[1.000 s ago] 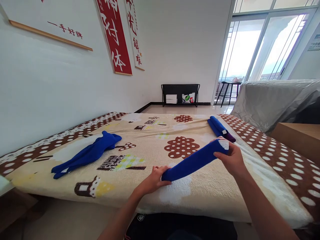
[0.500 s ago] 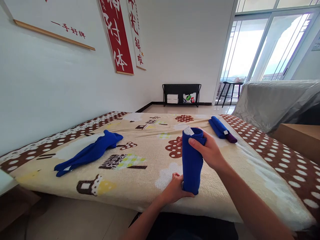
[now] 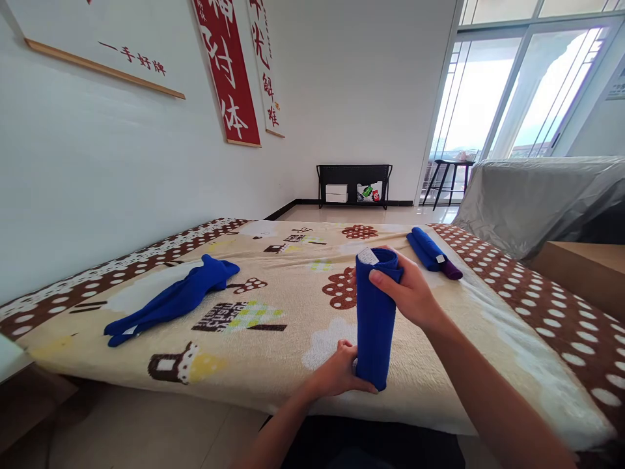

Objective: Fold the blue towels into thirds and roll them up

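Observation:
A rolled-up blue towel [image 3: 375, 326] stands nearly upright over the near edge of the bed, a white label at its open top end. My right hand [image 3: 407, 286] grips it near the top, thumb on the front and fingers behind. Around the lower end closes my left hand [image 3: 339, 371], with its thumb under the bottom edge. To the left a crumpled blue towel [image 3: 180, 296] lies loose on the patterned blanket [image 3: 288, 352]. Further back on the right, rolled blue towels [image 3: 426, 247] lie beside a purple roll [image 3: 452, 270].
A brown dotted border [image 3: 537, 293] runs along the blanket's right side. Beyond it are a cardboard box [image 3: 581, 273] and furniture under a plastic cover [image 3: 527, 195]. A black rack [image 3: 354, 174] stands by the back wall, a black stool [image 3: 449, 176] near the glass door.
The lower end of the held roll has come down slightly and its bottom edge looks more even. My left hand has shifted a little; my right hand keeps its grip near the top.

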A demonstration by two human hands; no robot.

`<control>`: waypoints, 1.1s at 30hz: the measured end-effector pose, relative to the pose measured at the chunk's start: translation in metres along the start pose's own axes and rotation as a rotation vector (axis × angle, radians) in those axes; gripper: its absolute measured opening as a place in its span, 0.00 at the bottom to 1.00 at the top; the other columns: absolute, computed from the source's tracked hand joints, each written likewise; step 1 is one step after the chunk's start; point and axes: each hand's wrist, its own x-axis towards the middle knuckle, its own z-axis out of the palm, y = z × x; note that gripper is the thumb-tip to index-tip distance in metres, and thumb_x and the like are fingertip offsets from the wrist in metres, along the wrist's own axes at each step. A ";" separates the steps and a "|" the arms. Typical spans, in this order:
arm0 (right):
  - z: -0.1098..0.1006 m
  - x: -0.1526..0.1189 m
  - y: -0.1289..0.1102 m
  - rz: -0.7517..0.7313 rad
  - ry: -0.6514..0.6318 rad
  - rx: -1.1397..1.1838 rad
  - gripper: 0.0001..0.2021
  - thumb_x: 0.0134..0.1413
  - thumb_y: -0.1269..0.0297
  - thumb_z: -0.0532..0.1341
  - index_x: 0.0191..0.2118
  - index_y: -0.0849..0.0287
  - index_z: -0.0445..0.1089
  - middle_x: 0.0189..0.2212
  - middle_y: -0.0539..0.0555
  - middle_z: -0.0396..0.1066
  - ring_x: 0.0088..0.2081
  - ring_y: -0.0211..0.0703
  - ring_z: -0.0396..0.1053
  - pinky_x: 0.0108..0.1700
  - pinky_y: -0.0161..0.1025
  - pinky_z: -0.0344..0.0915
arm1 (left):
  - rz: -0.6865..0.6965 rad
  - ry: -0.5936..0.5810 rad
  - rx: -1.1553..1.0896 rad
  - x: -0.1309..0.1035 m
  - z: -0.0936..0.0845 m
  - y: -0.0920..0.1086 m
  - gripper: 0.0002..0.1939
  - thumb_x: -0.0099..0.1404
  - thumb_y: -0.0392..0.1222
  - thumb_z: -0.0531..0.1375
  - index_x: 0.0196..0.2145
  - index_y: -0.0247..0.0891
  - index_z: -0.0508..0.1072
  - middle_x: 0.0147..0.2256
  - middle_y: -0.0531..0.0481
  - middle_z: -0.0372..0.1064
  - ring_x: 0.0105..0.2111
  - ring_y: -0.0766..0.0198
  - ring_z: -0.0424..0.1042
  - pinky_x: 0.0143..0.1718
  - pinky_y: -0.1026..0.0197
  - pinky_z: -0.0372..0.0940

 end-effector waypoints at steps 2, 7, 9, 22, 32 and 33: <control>0.000 0.000 0.000 -0.005 -0.016 -0.006 0.17 0.52 0.52 0.67 0.43 0.54 0.65 0.32 0.50 0.75 0.35 0.44 0.76 0.34 0.42 0.75 | 0.033 -0.042 0.006 -0.002 -0.004 0.003 0.31 0.44 0.61 0.71 0.44 0.43 0.77 0.43 0.49 0.70 0.51 0.47 0.60 0.55 0.50 0.56; -0.003 0.000 0.005 -0.047 -0.051 -0.098 0.17 0.53 0.50 0.66 0.43 0.54 0.66 0.32 0.50 0.74 0.32 0.41 0.73 0.34 0.40 0.73 | 0.145 -0.092 -0.020 -0.003 -0.008 0.005 0.31 0.43 0.61 0.72 0.43 0.43 0.77 0.41 0.52 0.72 0.48 0.51 0.64 0.56 0.52 0.55; -0.004 0.000 0.008 -0.082 -0.050 -0.165 0.18 0.53 0.50 0.66 0.43 0.54 0.66 0.32 0.49 0.73 0.32 0.40 0.72 0.33 0.38 0.71 | 0.171 -0.113 -0.022 -0.004 -0.009 0.006 0.30 0.44 0.61 0.72 0.42 0.43 0.77 0.41 0.52 0.72 0.48 0.52 0.65 0.57 0.52 0.55; -0.005 0.012 0.000 -0.159 0.054 -0.251 0.19 0.51 0.48 0.66 0.42 0.53 0.66 0.30 0.49 0.72 0.37 0.45 0.74 0.36 0.43 0.75 | 0.134 0.102 0.061 0.015 -0.019 -0.001 0.24 0.50 0.54 0.72 0.42 0.40 0.76 0.43 0.50 0.73 0.47 0.51 0.66 0.55 0.49 0.51; -0.028 0.024 -0.003 -0.229 0.161 -0.561 0.19 0.54 0.49 0.63 0.45 0.56 0.70 0.36 0.51 0.74 0.36 0.41 0.71 0.40 0.40 0.69 | 0.107 0.146 0.050 0.024 -0.015 -0.004 0.26 0.51 0.52 0.71 0.46 0.42 0.74 0.46 0.49 0.73 0.48 0.50 0.67 0.55 0.48 0.52; -0.031 0.025 -0.004 -0.240 0.154 -0.602 0.19 0.54 0.49 0.63 0.45 0.56 0.71 0.36 0.51 0.74 0.36 0.41 0.71 0.40 0.40 0.69 | 0.098 0.148 0.056 0.026 -0.014 -0.004 0.26 0.52 0.52 0.71 0.47 0.42 0.74 0.46 0.49 0.73 0.48 0.50 0.67 0.56 0.48 0.52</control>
